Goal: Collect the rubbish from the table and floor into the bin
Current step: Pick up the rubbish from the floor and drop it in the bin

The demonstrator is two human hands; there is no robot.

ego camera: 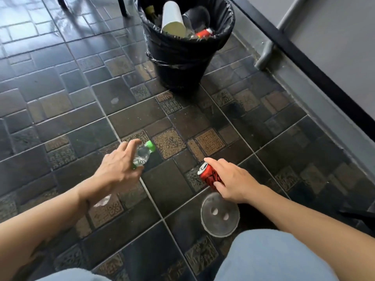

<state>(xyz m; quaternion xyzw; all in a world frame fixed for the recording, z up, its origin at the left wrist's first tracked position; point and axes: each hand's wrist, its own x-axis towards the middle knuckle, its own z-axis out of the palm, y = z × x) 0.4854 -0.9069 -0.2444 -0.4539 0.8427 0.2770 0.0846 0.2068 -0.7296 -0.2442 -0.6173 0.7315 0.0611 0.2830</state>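
Dark patterned tile floor [166,183] with items resting on it.
We see a black-lined round plastic bin [182,63] and a flat round translucent lid [220,216], well apart.

The floor [67,122] is laid with dark glossy tiles of mixed sizes, some tan ones carrying embossed patterns, with pale grout lines crossing at angles. A black skirting strip [304,63] runs diagonally along the right, with a grey wall [345,37] above it. A grey pipe [269,45] comes down the wall and bends toward the floor. At the top left, dark furniture legs [122,7] stand on the tiles. Light blue jeans [274,258] fill the bottom edge.
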